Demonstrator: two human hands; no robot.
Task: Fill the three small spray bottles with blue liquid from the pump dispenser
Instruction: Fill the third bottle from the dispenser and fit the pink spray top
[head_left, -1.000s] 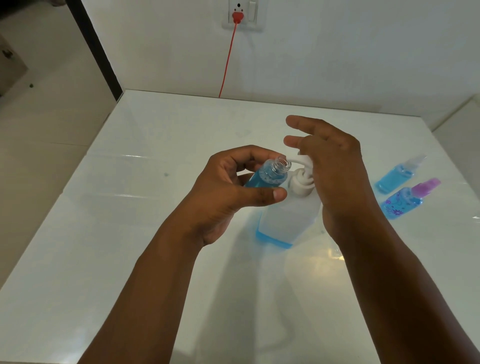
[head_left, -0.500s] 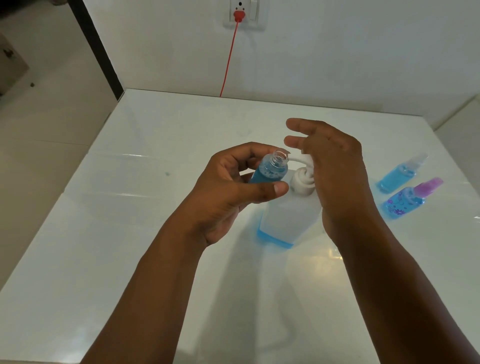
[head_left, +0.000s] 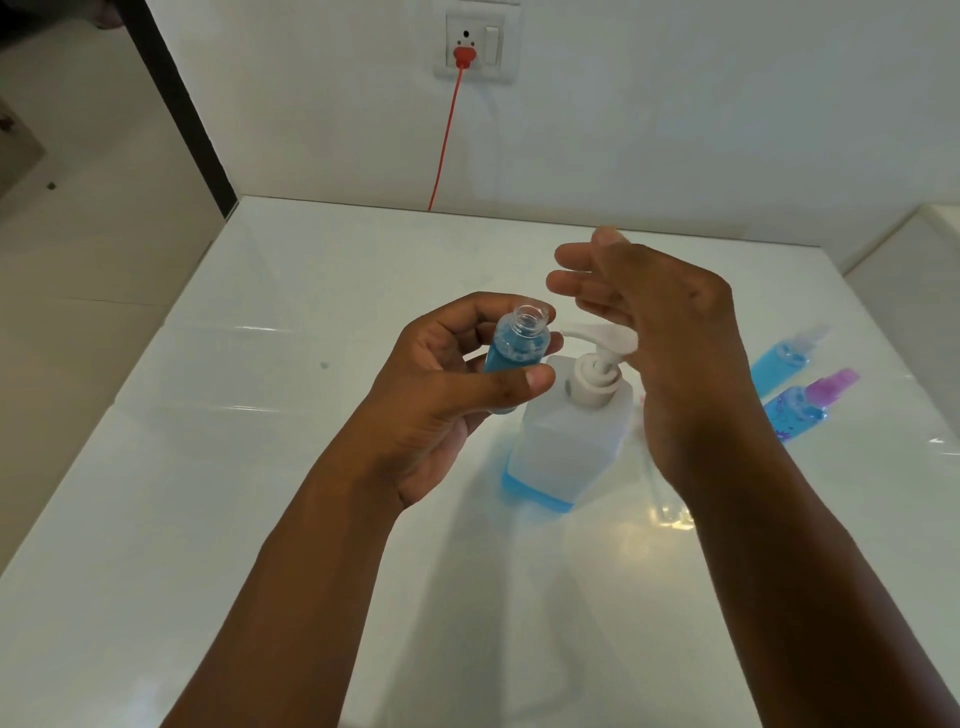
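Observation:
My left hand (head_left: 441, 395) grips a small uncapped spray bottle (head_left: 517, 351), nearly full of blue liquid, its open mouth just left of the pump spout. The pump dispenser (head_left: 569, 441) stands mid-table, a thin blue layer at its bottom. My right hand (head_left: 670, 353) hovers over the white pump head (head_left: 605, 340) with straight fingers, the palm at its right side. Two capped small bottles lie at the right: one with a clear cap (head_left: 789, 358), one with a purple cap (head_left: 810, 402), both holding blue liquid.
The white glossy table (head_left: 260, 467) meets the wall at the back, its left edge dropping to the floor. A red cable (head_left: 444, 145) hangs from a wall socket (head_left: 475, 47) down behind the table. A white ledge (head_left: 914, 260) rises at the far right.
My right hand has lifted and its fingers spread upward off the pump head. The bottle in my left hand has shifted slightly left, away from the spout.

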